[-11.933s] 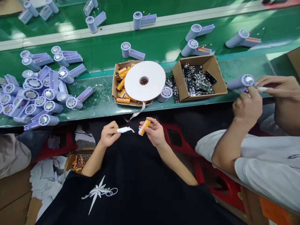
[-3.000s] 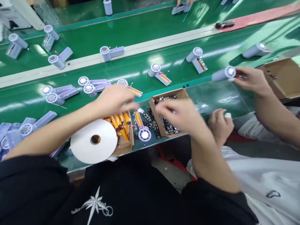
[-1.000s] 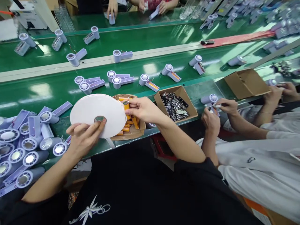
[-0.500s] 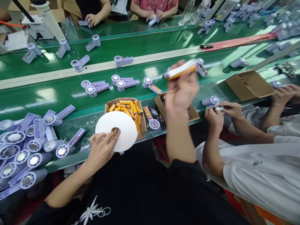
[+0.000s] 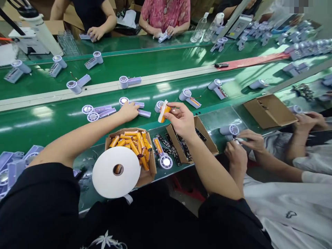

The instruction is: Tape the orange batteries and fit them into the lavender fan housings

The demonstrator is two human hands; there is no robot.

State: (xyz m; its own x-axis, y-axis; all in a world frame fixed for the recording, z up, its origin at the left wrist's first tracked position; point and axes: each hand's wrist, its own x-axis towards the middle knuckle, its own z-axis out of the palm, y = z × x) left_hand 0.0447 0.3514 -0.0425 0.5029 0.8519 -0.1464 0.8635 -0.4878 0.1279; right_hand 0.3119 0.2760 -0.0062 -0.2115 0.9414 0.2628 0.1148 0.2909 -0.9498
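My right hand (image 5: 181,119) pinches an orange battery (image 5: 166,112) with a strip of white foam tape along its side, held up over the belt. Stretched out over the belt, my left hand (image 5: 129,112) has its fingers closed around a light purple handheld-fan housing (image 5: 123,101); the fingertips are partly hidden. A second housing (image 5: 144,113) lies right beside that hand. Below my left forearm is a white tape roll (image 5: 103,173), leaning on a cardboard box (image 5: 153,169) of orange batteries (image 5: 135,148).
A fan housing with a battery in its handle (image 5: 166,161) lies beside a box of black circuit boards (image 5: 176,138). More fan housings (image 5: 94,112) rest on the green belt (image 5: 52,131). To my right, a co-worker's hands (image 5: 243,143) handle another fan; other people sit across the belt.
My left hand has left the tape roll and reached forward to a fan housing on the belt. My right hand, still holding the taped battery, has come lower and leftward.
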